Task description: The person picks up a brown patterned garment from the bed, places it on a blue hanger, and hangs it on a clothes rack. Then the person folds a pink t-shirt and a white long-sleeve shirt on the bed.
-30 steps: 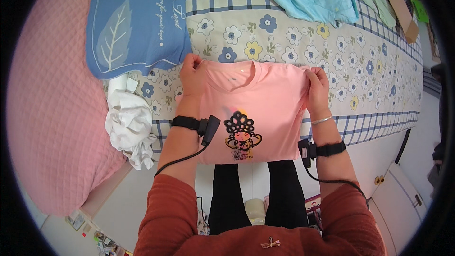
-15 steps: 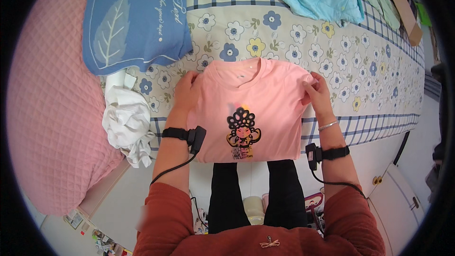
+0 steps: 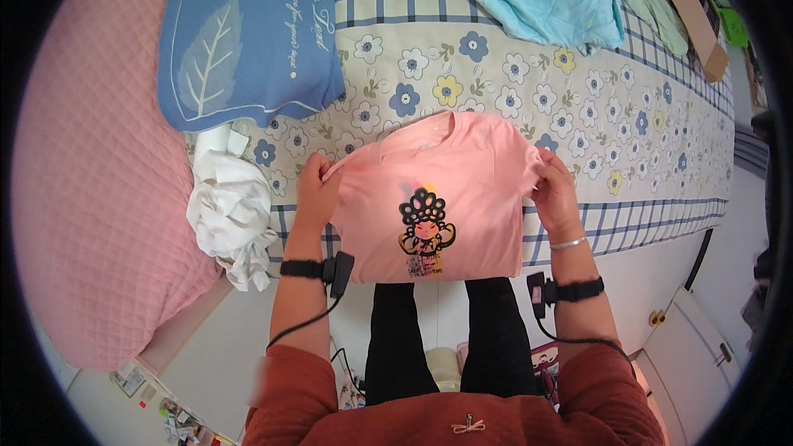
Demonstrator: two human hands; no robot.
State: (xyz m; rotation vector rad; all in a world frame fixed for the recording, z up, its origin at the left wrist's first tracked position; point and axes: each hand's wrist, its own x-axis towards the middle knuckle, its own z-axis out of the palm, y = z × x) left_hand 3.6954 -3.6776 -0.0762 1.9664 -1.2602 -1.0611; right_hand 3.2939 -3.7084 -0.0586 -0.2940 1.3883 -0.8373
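Lowered since earlier: left hand (image 3: 317, 192), right hand (image 3: 556, 192), both pinching pink shirt (image 3: 462, 190); small lettering (image 3: 424, 265) sits below its printed figure (image 3: 426, 230).

White script (image 3: 316, 12) on blue pillow (image 3: 256, 74), dark lettering (image 3: 424, 266) on pink shirt (image 3: 487, 215)

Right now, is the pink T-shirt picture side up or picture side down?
Picture side up: the printed figure on the pink T-shirt faces the camera, with the left hand and right hand gripping its sides.
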